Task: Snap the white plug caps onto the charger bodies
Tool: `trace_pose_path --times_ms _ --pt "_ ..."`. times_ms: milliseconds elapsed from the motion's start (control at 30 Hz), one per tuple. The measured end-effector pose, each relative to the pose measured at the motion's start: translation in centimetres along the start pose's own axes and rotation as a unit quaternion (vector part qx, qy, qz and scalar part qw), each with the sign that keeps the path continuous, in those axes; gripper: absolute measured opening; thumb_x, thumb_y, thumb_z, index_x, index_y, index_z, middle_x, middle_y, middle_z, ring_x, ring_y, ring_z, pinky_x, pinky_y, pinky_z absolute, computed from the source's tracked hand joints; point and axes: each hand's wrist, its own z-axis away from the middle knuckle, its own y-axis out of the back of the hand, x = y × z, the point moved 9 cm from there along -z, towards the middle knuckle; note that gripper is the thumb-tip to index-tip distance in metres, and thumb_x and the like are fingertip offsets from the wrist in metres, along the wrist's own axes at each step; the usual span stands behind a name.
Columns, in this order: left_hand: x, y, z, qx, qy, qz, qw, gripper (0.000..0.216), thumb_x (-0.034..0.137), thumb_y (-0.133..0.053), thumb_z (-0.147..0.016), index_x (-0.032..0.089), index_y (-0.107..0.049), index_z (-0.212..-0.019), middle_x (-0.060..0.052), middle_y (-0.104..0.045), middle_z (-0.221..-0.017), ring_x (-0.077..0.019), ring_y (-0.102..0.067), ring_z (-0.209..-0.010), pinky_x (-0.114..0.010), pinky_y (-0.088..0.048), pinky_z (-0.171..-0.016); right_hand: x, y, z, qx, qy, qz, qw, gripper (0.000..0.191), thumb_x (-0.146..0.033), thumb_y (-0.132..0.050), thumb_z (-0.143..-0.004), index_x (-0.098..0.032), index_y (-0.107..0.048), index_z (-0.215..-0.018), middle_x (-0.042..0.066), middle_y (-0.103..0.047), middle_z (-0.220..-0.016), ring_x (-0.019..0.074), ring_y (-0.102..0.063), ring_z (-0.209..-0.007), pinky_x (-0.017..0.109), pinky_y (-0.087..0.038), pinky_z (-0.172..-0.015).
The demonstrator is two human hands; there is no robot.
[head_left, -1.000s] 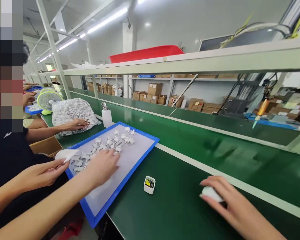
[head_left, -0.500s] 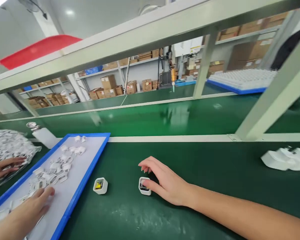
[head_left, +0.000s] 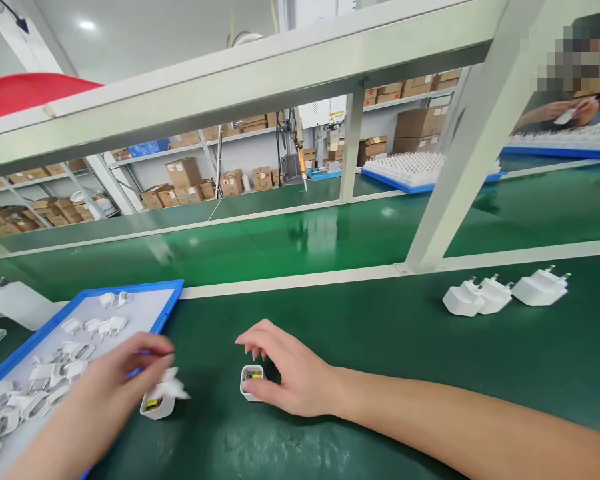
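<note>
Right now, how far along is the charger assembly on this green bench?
Done, by the look of it: three closed white chargers lie together at the right. In hand: the left hand brings a white plug cap onto one open housing; the right hand grips a second open housing. Left: many loose caps remain on the blue tray.

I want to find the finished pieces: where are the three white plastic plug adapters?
The three white plastic plug adapters lie in a row on the green belt, far right, below the slanted frame post.
</note>
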Motion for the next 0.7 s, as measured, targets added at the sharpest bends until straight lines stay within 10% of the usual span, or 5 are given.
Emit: trace_pose_path --times_ms 133,233,500,700 --pt "8.2 -9.4 -1.5 -0.054 -0.063 0.106 0.991 0.024 0.027 -0.049 -0.078 0.022 -0.066 -0.093 -0.005 -0.071 -0.097 -0.0215 -0.068 -0.089 -0.033 -0.054 -0.079 -0.2 -0.2 0.0 -0.026 0.014 0.022 0.999 0.05 -0.04 -0.069 -0.095 -0.022 -0.051 -0.138 0.01 -0.056 -0.121 0.0215 -0.058 -0.1 0.036 -0.052 -0.088" --pt "10.5 -11.9 -2.2 -0.054 -0.07 0.168 0.982 0.029 0.024 -0.045 -0.083 0.023 -0.064 -0.104 -0.005 -0.07 -0.107 -0.021 -0.067 -0.097 -0.035 -0.053 -0.085 1.0 1.5 -0.3 0.039 -0.031 0.001 0.999 0.025 -0.024 -0.059 -0.098 -0.024 -0.06 -0.123 0.007 -0.056 -0.113 0.0193 -0.058 -0.098 0.034 -0.05 -0.086" --pt "5.5 -12.5 0.7 -0.211 -0.035 0.059 0.975 0.057 0.052 -0.069 -0.087 0.033 -0.049 -0.138 -0.005 -0.054 -0.141 -0.0278 -0.051 -0.127 -0.044 -0.041 -0.11 6.9 2.0 -0.2 0.103 -0.272 -0.193 0.937 0.029 -0.052 -0.051 -0.103 -0.025 -0.048 -0.114 -0.008 -0.046 -0.07 0.0125 -0.043 -0.061 0.026 -0.037 -0.058" --pt "5.3 -14.3 -2.7 -0.148 -0.088 0.072 0.983 0.029 0.051 -0.059 -0.093 0.024 -0.064 -0.103 -0.002 -0.065 -0.098 -0.023 -0.057 -0.089 -0.037 -0.044 -0.084 5.5 2.8 -2.0 0.003 -0.229 -0.071 0.971 0.035 -0.036 -0.045 -0.106 -0.024 -0.05 -0.138 -0.002 -0.061 -0.089 0.0155 -0.056 -0.082 0.03 -0.043 -0.078"
